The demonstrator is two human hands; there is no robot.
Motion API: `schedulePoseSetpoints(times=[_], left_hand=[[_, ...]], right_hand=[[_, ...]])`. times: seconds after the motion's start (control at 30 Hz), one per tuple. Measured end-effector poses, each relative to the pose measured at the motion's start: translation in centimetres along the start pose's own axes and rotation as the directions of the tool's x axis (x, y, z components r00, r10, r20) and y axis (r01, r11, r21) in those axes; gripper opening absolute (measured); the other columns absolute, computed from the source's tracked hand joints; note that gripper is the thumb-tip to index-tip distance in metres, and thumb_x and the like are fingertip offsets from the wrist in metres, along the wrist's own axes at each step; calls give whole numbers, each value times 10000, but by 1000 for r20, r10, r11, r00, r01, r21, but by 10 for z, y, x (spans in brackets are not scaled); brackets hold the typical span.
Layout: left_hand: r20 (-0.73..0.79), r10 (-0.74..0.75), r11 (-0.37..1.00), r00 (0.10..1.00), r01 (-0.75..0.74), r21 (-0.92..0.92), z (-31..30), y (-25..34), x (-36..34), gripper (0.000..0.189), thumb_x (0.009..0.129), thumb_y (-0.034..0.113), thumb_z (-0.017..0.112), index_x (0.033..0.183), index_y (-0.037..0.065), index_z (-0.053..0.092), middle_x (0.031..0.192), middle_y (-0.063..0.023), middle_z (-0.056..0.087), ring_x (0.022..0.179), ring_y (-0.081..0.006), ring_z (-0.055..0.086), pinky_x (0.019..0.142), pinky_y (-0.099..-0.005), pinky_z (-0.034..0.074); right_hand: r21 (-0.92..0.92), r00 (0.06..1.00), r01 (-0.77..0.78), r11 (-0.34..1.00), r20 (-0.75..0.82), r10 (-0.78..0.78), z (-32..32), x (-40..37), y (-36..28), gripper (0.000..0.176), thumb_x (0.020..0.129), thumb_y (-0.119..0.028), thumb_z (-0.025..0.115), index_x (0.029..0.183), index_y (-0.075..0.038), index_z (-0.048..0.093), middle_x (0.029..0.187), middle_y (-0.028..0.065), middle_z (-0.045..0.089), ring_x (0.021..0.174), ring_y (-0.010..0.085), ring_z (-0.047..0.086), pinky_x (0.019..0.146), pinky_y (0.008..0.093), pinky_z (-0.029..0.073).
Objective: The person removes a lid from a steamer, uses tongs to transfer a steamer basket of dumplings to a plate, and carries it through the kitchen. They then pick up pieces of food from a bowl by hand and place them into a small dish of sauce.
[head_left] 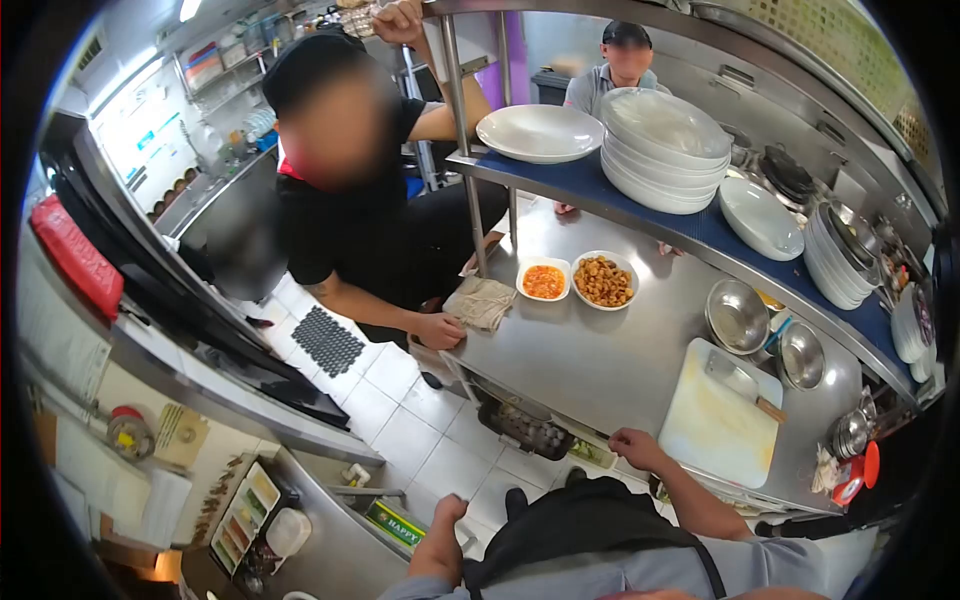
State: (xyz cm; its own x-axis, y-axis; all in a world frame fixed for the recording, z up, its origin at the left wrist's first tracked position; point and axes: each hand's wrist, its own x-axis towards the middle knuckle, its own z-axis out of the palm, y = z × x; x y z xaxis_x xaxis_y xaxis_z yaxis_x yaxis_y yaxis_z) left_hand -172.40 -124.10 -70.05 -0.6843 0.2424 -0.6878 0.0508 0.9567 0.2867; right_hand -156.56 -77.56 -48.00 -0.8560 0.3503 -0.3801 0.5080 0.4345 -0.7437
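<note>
My left hand [450, 510] hangs in front of me, left of my black apron [585, 530], fingers curled in and nothing seen in them. Near the front edge of the steel counter [590, 370] is my right hand [638, 448], also loosely closed, with no object visible in it. Right of that hand lies a white cutting board [715, 435], bearing a cleaver [733, 374] with a wooden handle. Farther back on the counter stand a white dish of orange-red sauce [544, 282] and a white bowl of browned food pieces [604, 281].
Two metal bowls [738, 315] stand behind the board. A shelf [640, 205] over the counter carries stacked white plates [665, 165]. At the counter's left end, a person in black [370, 220] rests a hand beside a folded cloth [480, 302]. Another person [620, 75] is behind the shelf.
</note>
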Motion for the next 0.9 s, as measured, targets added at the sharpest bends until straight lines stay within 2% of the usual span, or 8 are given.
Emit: schedulePoseSetpoints(times=[0.33,0.4,0.43,0.47,0.6,0.73,0.8,0.9], left_hand=[[-596,101,837,797,-392,-382,-91,175,-23,339,866,355,681,1038,65,706,931,-168,717,883,-317,688,799,-397,531],[-713,165,717,682,-579,-387,-145,227,-47,186,866,179,706,1003,56,686,843,-88,696,764,-190,643,738,-303,512],[-776,262,470,574,-778,-417,-165,240,-40,124,858,55,692,980,51,671,826,-51,683,759,-134,617,723,-272,499],[-774,267,517,574,-763,-387,-208,275,-85,120,850,10,685,964,35,657,835,-35,665,757,-109,588,723,-258,492],[-881,470,348,-47,-908,234,-350,366,-241,151,805,19,718,935,18,641,871,-76,619,821,-187,590,759,-307,475],[-641,476,-17,-602,-735,678,-420,418,-367,197,833,68,690,1012,14,629,974,-124,603,917,-251,574,849,-391,496],[-386,447,-156,-807,-495,855,-445,422,-428,217,892,197,612,1034,34,599,954,-167,609,976,-337,591,879,-492,505],[82,680,-325,-728,-199,924,-472,403,-528,315,975,305,502,1144,49,571,1084,-173,609,1022,-312,602,911,-511,492]], right_hand=[[82,965,256,963,-71,-251,-96,-21,-14,124,896,-155,685,959,-49,668,841,47,690,781,151,629,742,320,513],[118,939,335,935,-122,-321,-143,-25,-31,105,882,-116,690,954,-43,670,815,50,679,773,144,634,714,307,512],[92,916,379,921,-176,-360,-171,-35,-34,110,874,-105,691,956,-36,671,801,59,674,770,139,641,689,299,513],[-3,863,452,892,-252,-438,-206,-48,-51,110,864,-106,702,945,-37,673,814,54,670,765,135,637,686,298,512],[-257,564,627,736,-502,-656,-310,-127,-129,127,826,-88,714,930,-37,661,854,60,648,820,183,600,732,323,481],[-628,46,703,333,-428,-903,-386,-200,-184,217,839,-208,721,926,-38,620,824,64,581,721,201,503,659,356,418],[-786,-131,614,-70,-14,-991,-429,-231,-224,293,875,-225,701,1045,-22,577,930,111,599,772,231,558,680,384,480],[-664,-177,556,-501,494,-851,-454,-268,-280,417,891,-251,700,1199,-31,525,1100,150,607,921,243,609,758,406,538]])
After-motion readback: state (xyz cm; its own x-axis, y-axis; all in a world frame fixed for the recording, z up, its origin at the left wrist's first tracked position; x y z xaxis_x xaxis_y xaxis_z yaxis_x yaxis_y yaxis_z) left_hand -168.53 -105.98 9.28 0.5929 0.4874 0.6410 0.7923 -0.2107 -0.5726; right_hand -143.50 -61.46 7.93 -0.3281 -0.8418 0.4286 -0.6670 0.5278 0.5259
